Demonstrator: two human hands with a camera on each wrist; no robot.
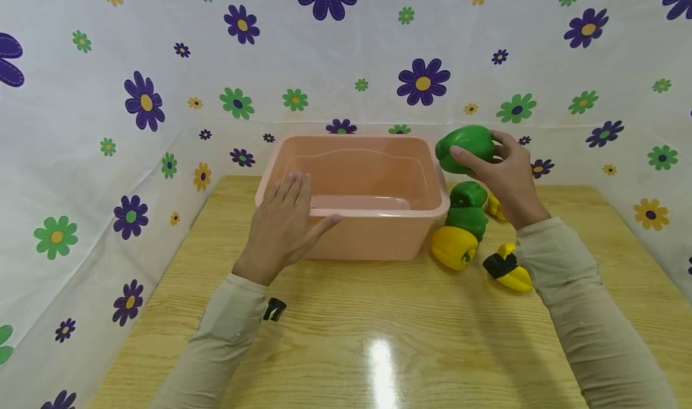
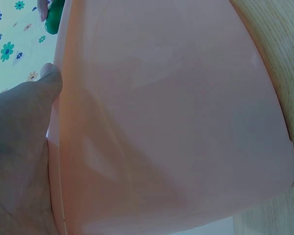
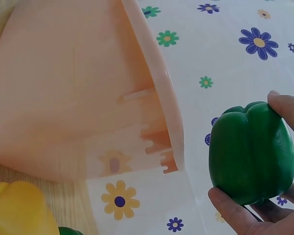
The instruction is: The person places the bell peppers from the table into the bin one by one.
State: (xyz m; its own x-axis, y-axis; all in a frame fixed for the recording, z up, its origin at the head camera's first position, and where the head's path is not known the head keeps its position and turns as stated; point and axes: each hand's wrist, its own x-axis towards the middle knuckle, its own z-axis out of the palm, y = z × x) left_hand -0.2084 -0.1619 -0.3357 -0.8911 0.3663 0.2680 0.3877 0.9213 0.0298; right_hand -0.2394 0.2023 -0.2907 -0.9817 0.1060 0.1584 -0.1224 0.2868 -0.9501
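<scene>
One glossy green bell pepper (image 1: 464, 148) held up right of the pink plastic tub (image 1: 367, 238)

The right hand (image 1: 507, 172) is clamped on it with thumb and fingers. The left hand (image 1: 281, 226) touches the tub's near rim toward its left corner, fingers straight, thumb spread apart. On the pale wood-grain table (image 1: 335, 337), just right of the tub, sit a rounded yellow bell pepper (image 1: 453, 248) and two more green bell peppers (image 1: 468, 194).
</scene>
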